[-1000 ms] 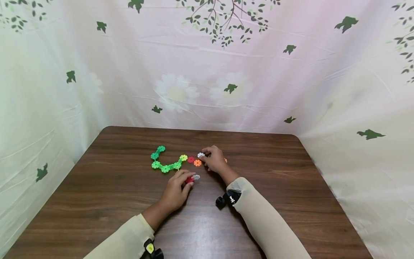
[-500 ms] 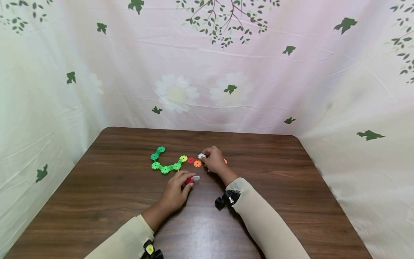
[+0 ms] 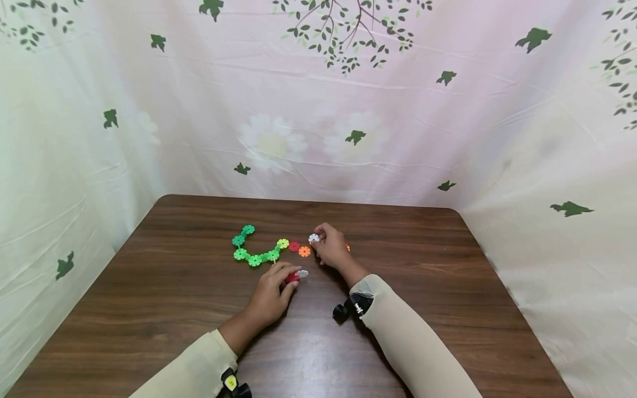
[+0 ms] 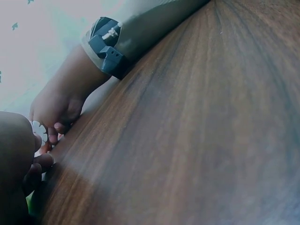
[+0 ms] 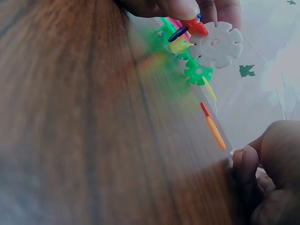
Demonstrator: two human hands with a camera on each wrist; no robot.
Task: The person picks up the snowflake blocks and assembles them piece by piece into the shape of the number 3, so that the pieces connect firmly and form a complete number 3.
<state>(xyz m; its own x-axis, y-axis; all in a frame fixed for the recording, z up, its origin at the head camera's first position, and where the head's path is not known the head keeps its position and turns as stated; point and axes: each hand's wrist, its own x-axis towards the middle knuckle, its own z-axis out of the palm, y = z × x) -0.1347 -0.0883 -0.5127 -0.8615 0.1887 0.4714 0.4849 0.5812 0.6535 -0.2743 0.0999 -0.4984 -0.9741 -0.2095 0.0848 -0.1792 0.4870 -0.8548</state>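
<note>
Near the middle of the table my left hand (image 3: 271,290) pinches a small joined group of notched plastic discs. A red disc (image 3: 292,276) sits between thumb and fingers, and a white disc (image 5: 225,47) stands out from it. The right wrist view also shows a dark blue disc (image 5: 178,33) edge-on in this group. Farther back, my right hand (image 3: 332,245) pinches another white disc (image 3: 313,238) between thumb and fingertips. Flat on the table just left of it lie a red disc (image 3: 294,246) and an orange disc (image 3: 304,251).
A curved chain of linked green discs (image 3: 255,260) lies beyond my left hand, ending in a yellow-green disc (image 3: 282,243). Another orange disc (image 3: 348,247) peeks out behind my right hand. The brown wooden table (image 3: 423,249) is backed by a printed curtain (image 3: 308,99).
My right hand has shifted slightly to the right with the white disc, away from the loose red and orange ones. My left hand stays in place with its discs.
</note>
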